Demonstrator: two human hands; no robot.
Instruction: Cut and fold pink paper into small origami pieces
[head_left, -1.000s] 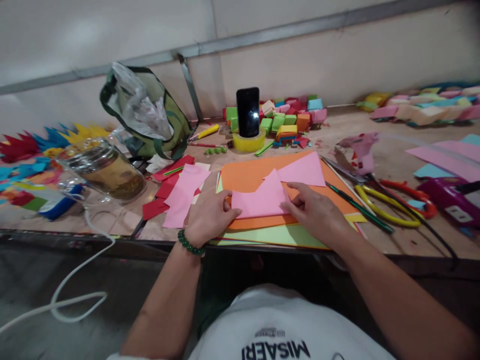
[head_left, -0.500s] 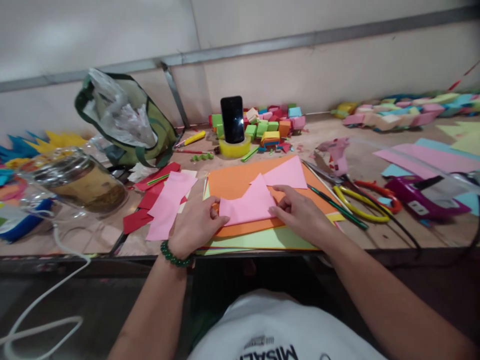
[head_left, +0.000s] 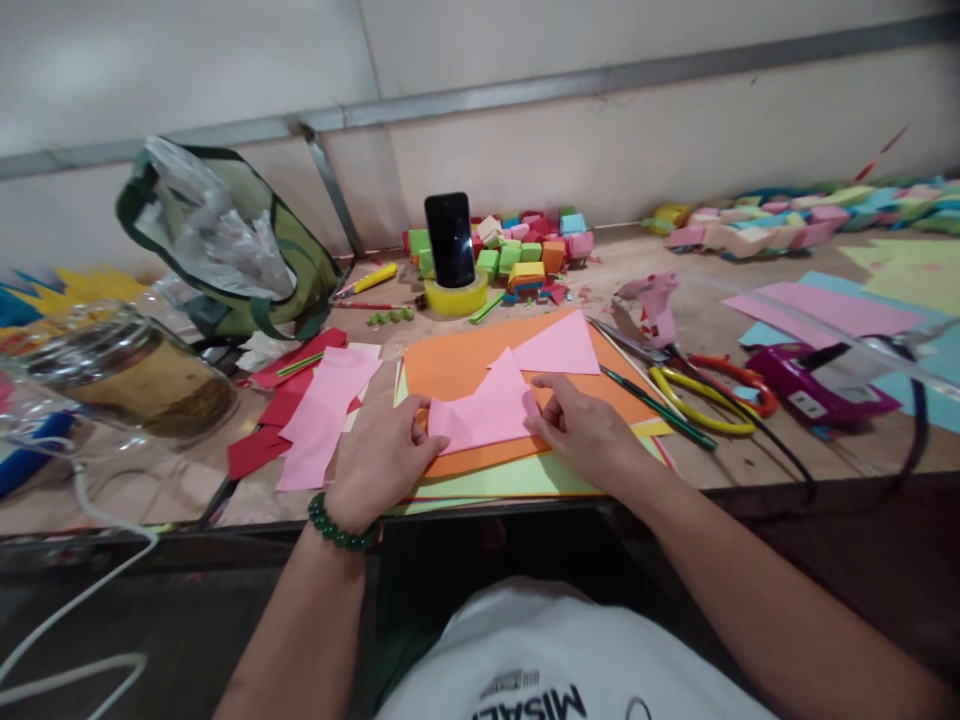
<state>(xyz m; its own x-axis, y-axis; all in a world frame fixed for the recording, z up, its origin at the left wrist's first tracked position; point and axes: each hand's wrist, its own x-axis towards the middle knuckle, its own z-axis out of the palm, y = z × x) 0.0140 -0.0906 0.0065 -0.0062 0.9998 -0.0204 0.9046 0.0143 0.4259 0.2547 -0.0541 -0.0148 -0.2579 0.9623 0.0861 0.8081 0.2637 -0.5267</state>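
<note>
A pink paper piece (head_left: 484, 412) with a folded peak lies on an orange sheet (head_left: 457, 365) atop a stack of coloured sheets. My left hand (head_left: 379, 462), wearing a green bead bracelet, pinches the piece's left edge. My right hand (head_left: 585, 432) presses its right edge with curled fingers. Just behind, a pink paper triangle (head_left: 559, 347) rests on the orange sheet.
Scissors with yellow and red handles (head_left: 709, 395) and a green pencil (head_left: 656, 405) lie to the right, near a purple glue gun (head_left: 814, 385). A phone (head_left: 450, 240) stands in a yellow tape roll. Behind are folded paper blocks (head_left: 529, 250); left, a green bag (head_left: 225, 245), a jar (head_left: 120, 375), pink and red scraps (head_left: 319, 410).
The view has swung right, so everything sits further left in frame. Both hands stay on the pink piece; the right fingers have slid slightly inward along its right edge.
</note>
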